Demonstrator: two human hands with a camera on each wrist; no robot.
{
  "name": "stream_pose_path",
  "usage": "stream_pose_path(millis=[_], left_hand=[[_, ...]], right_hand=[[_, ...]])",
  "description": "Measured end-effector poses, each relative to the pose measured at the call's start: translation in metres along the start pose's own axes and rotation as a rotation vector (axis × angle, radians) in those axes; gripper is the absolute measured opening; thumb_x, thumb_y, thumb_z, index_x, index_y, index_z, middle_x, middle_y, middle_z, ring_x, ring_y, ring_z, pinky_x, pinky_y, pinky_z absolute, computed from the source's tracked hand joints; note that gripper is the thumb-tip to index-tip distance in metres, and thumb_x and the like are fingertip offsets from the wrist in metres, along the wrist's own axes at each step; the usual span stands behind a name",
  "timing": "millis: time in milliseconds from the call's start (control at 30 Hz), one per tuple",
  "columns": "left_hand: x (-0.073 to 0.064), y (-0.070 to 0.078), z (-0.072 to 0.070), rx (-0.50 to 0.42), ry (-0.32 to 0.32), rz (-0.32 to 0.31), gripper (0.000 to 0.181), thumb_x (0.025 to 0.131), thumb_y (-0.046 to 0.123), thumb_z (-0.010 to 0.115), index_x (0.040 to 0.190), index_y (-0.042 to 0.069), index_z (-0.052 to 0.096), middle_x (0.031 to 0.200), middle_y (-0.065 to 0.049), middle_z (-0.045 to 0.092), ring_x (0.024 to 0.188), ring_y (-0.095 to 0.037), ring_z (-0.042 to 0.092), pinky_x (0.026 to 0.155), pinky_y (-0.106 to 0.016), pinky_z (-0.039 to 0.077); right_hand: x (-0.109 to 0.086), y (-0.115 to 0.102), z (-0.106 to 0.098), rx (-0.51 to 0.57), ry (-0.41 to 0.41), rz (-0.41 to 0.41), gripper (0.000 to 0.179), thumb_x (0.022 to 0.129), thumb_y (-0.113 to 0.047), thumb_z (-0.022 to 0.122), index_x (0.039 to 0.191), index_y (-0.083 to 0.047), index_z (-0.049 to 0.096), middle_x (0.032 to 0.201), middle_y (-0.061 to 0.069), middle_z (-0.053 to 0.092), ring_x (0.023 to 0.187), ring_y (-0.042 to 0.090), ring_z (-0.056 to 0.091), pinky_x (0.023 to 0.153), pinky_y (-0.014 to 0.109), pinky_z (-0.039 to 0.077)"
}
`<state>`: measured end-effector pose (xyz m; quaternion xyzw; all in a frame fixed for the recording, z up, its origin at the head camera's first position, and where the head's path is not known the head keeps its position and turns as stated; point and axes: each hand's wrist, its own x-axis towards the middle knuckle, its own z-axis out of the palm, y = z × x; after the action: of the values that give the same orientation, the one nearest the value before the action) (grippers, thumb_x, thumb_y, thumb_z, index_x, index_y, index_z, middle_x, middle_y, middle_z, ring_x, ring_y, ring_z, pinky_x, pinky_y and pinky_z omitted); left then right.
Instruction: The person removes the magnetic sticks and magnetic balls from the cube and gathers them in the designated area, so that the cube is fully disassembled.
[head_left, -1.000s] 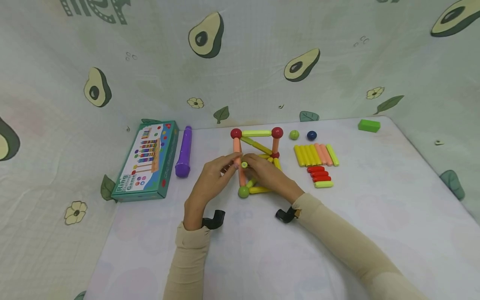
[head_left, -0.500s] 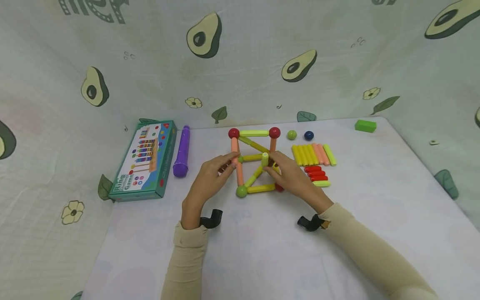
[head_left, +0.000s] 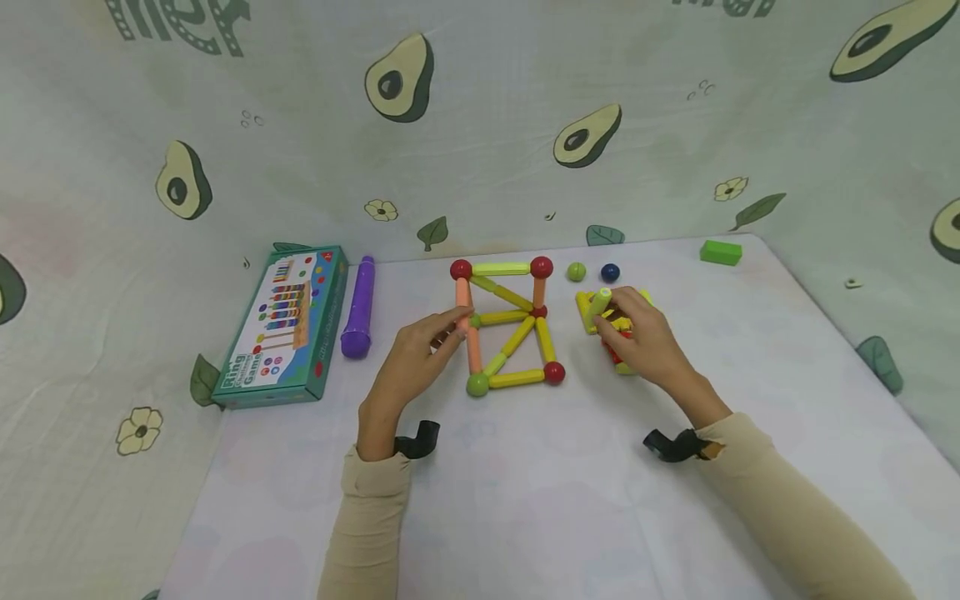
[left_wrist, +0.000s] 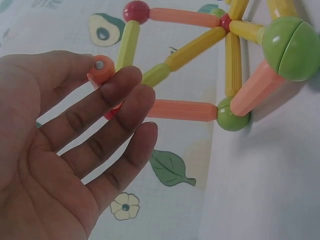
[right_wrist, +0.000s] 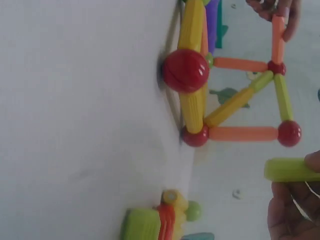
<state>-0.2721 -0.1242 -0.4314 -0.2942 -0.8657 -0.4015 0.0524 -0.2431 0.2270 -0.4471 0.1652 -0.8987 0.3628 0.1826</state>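
Note:
My left hand (head_left: 416,354) pinches a salmon-orange magnetic stick (left_wrist: 101,74) between thumb and index finger, its other fingers spread. In the right wrist view, that stick's lower end meets a red ball (right_wrist: 276,68) at a top corner of a frame built from magnetic sticks and balls. The frame has red and green balls, with a green ball (head_left: 477,384) at its near left corner and a red ball (head_left: 554,372) at the near right. My right hand (head_left: 654,340) holds a lime-green magnetic stick (right_wrist: 289,170), over the loose sticks to the right of the frame.
Loose yellow sticks (head_left: 583,312) and red sticks lie partly hidden under my right hand. Behind them sit a green ball (head_left: 576,272) and a blue ball (head_left: 611,272). A green block (head_left: 721,252) lies far right; a purple microphone-shaped toy (head_left: 359,308) and a game box (head_left: 277,325) lie left.
My right hand has moved right with the lime-green stick, from beside my left hand to over the loose sticks. My left hand keeps its pinch at the frame's left side.

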Motion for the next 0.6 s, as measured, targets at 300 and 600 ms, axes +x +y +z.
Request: stream_pose_path(millis=[300,600], left_hand=[[0.000,0.000,0.001,-0.001,-0.009,-0.006,0.037,0.103,0.019,0.059,0.140,0.016,0.060,0.103,0.000,0.069,0.088,-0.013,0.061,0.078,-0.030,0.054],[0.000,0.000,0.001,0.007,-0.003,-0.002,0.037,0.103,0.021,0.059,0.140,0.016,0.060,0.103,0.000,0.068,0.088,-0.013,0.061,0.078,-0.030,0.054]], right_hand=[[-0.005,0.024,-0.031,-0.078,0.011,0.179,0.028,0.099,-0.013,0.064,0.125,-0.002,0.059,0.117,0.011,0.058,0.104,0.028,0.058,0.092,0.046,0.051],[-0.006,0.046,-0.052,-0.156,-0.024,0.296,0.043,0.098,-0.014,0.066,0.135,0.002,0.052,0.111,0.019,0.062,0.098,0.031,0.057,0.084,0.039,0.049]])
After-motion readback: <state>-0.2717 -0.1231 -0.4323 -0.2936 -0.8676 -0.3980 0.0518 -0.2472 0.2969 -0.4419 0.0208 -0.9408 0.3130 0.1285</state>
